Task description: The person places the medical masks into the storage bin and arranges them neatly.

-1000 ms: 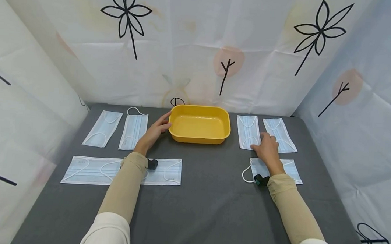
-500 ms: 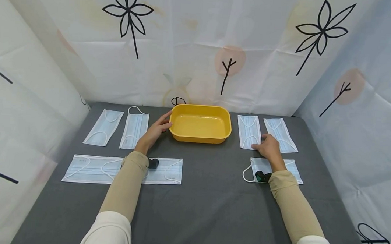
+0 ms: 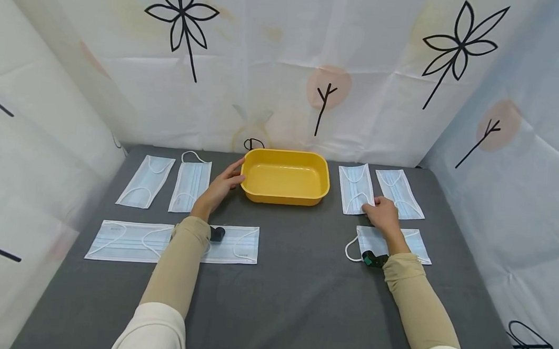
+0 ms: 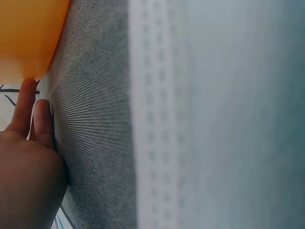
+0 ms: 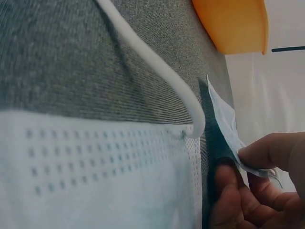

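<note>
My left hand [image 3: 217,192] lies at the left side of a yellow plastic basin [image 3: 286,180], fingers extended. Its fingertips meet the yellow wall in the left wrist view. My right hand [image 3: 384,216] pinches the near right corner of a pale blue face mask [image 3: 353,184] between thumb and fingers. The right wrist view has this mask [image 5: 224,119] with its edge raised off the cloth, thumb above and fingers below. Just right of it lies another mask [image 3: 397,188]. Beneath my right wrist is a mask [image 3: 415,245] with one white ear loop sticking out.
Two masks, an outer one [image 3: 146,183] and an inner one [image 3: 191,183], lie left of the basin. A row of masks [image 3: 129,243] runs under my left forearm. Grey cloth [image 3: 292,291] covers the table. A patterned white curtain [image 3: 276,63] stands behind it.
My right thumb and fingers have closed on the corner of the mask, and its near edge has lifted and shifted slightly. The left hand stays against the basin.
</note>
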{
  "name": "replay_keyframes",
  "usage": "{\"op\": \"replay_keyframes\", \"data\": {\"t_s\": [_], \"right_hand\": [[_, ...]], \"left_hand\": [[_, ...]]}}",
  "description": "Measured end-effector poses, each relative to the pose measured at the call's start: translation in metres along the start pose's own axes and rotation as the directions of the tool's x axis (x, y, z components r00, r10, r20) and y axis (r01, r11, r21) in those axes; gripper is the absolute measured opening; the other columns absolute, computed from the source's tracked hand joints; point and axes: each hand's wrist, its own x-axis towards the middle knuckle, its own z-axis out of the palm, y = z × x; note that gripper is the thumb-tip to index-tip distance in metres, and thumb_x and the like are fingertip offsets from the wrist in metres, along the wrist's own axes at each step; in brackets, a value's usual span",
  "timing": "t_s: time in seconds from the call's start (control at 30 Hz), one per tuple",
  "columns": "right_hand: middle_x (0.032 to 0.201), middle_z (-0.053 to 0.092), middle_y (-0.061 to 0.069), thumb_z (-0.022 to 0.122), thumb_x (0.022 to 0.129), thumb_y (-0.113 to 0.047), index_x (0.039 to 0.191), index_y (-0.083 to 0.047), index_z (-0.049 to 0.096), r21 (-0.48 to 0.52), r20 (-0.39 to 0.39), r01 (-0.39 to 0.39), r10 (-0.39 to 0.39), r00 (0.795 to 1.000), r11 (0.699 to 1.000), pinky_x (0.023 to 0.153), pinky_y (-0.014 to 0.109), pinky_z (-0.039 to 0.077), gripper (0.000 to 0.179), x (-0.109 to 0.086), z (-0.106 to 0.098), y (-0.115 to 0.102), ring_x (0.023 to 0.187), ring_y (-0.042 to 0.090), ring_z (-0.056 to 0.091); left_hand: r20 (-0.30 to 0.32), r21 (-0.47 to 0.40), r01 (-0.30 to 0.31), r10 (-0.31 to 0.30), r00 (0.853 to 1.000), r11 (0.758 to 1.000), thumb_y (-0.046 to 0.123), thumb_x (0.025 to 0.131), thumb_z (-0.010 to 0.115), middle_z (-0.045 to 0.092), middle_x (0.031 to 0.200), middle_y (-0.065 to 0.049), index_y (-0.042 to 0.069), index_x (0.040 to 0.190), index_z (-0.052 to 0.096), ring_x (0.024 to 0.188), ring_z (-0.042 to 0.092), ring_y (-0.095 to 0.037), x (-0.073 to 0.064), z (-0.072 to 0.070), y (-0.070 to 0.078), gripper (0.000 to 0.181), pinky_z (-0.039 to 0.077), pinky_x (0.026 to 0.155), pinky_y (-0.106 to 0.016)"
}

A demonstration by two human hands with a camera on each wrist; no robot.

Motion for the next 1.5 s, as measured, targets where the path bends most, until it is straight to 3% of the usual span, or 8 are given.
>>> {"op": "replay_keyframes", "data": {"t_s": [0.1, 0.27, 0.43, 0.7, 1.03, 1.23, 1.37, 1.5], "right_hand": [[0.090, 0.076, 0.024, 0.053, 0.091, -0.015, 0.118, 0.010, 0.060, 0.098, 0.011, -0.043, 0.042, 0.999, 0.994, 0.054, 0.019, 0.048, 0.037, -0.002, 0.001, 0.000, 0.057, 0.005, 0.062], [0.116, 0.064, 0.035, 0.045, 0.095, -0.012, 0.137, 0.011, 0.048, 0.266, 0.013, -0.083, 0.083, 0.996, 0.960, 0.057, 0.015, 0.054, 0.048, -0.003, 0.001, 0.000, 0.052, -0.002, 0.065], [0.116, 0.054, 0.019, 0.039, 0.097, -0.006, 0.146, 0.010, 0.039, 0.449, 0.000, -0.106, 0.119, 0.993, 0.887, 0.062, 0.018, 0.059, 0.051, -0.002, 0.000, 0.000, 0.055, 0.000, 0.066], [0.105, 0.056, 0.010, 0.038, 0.098, -0.002, 0.148, 0.007, 0.039, 0.524, -0.064, -0.098, 0.154, 0.986, 0.846, 0.059, 0.018, 0.056, 0.052, 0.000, -0.009, 0.002, 0.055, 0.002, 0.058], [0.097, 0.057, -0.003, 0.038, 0.100, -0.002, 0.149, 0.004, 0.038, 0.587, -0.087, -0.074, 0.154, 0.984, 0.806, 0.064, 0.018, 0.055, 0.049, -0.002, -0.026, -0.002, 0.071, 0.002, 0.058], [0.124, 0.055, 0.008, 0.036, 0.104, -0.009, 0.154, 0.000, 0.033, 0.598, -0.093, -0.063, 0.148, 0.985, 0.799, 0.070, 0.016, 0.054, 0.051, -0.002, -0.038, -0.008, 0.090, 0.005, 0.057], [0.149, 0.044, 0.021, 0.035, 0.106, -0.013, 0.155, -0.002, 0.031, 0.614, -0.080, -0.045, 0.119, 0.990, 0.788, 0.072, 0.010, 0.053, 0.051, -0.001, -0.045, -0.013, 0.103, 0.008, 0.056], [0.156, 0.039, 0.025, 0.034, 0.107, -0.014, 0.155, -0.002, 0.030, 0.604, -0.064, -0.024, 0.079, 0.995, 0.796, 0.073, 0.008, 0.053, 0.049, 0.001, -0.050, -0.020, 0.111, 0.013, 0.057]], "left_hand": [[-0.004, 0.001, -0.001, 0.001, 1.000, 1.000, 0.026, 0.105, 0.055, 0.034, 0.165, -0.016, 0.030, 0.163, 0.027, 0.149, 0.037, -0.036, -0.001, -0.001, 0.001, 0.065, 0.026, 0.125, -0.051], [-0.007, -0.005, 0.007, -0.007, 1.000, 1.000, 0.027, 0.104, 0.055, 0.035, 0.164, -0.015, 0.031, 0.162, 0.028, 0.148, 0.037, -0.035, -0.002, -0.001, 0.001, 0.064, 0.026, 0.125, -0.050], [-0.009, -0.003, 0.003, -0.003, 1.000, 1.000, 0.025, 0.104, 0.055, 0.035, 0.164, -0.015, 0.030, 0.162, 0.028, 0.149, 0.036, -0.035, -0.002, -0.001, 0.001, 0.064, 0.025, 0.126, -0.051], [-0.008, -0.002, 0.017, -0.017, 1.000, 1.000, 0.028, 0.104, 0.055, 0.035, 0.165, -0.015, 0.031, 0.162, 0.027, 0.149, 0.036, -0.036, -0.001, -0.001, 0.001, 0.064, 0.024, 0.127, -0.051], [-0.009, -0.001, 0.006, -0.006, 1.000, 1.000, 0.025, 0.105, 0.054, 0.036, 0.164, -0.016, 0.029, 0.162, 0.028, 0.149, 0.036, -0.036, -0.002, 0.001, 0.002, 0.063, 0.025, 0.126, -0.051], [-0.013, -0.002, 0.012, -0.012, 1.000, 1.000, 0.027, 0.104, 0.056, 0.036, 0.164, -0.014, 0.031, 0.162, 0.029, 0.149, 0.036, -0.035, 0.000, 0.002, 0.001, 0.064, 0.024, 0.126, -0.051], [-0.033, 0.012, 0.018, -0.017, 0.999, 1.000, 0.037, 0.103, 0.057, 0.035, 0.165, -0.009, 0.041, 0.160, 0.029, 0.150, 0.034, -0.032, 0.013, 0.001, -0.016, 0.063, 0.021, 0.128, -0.051], [-0.059, 0.023, -0.001, 0.002, 0.998, 1.000, 0.042, 0.102, 0.058, 0.037, 0.163, -0.007, 0.047, 0.157, 0.032, 0.149, 0.036, -0.030, 0.019, -0.002, -0.027, 0.062, 0.022, 0.128, -0.051]]}}
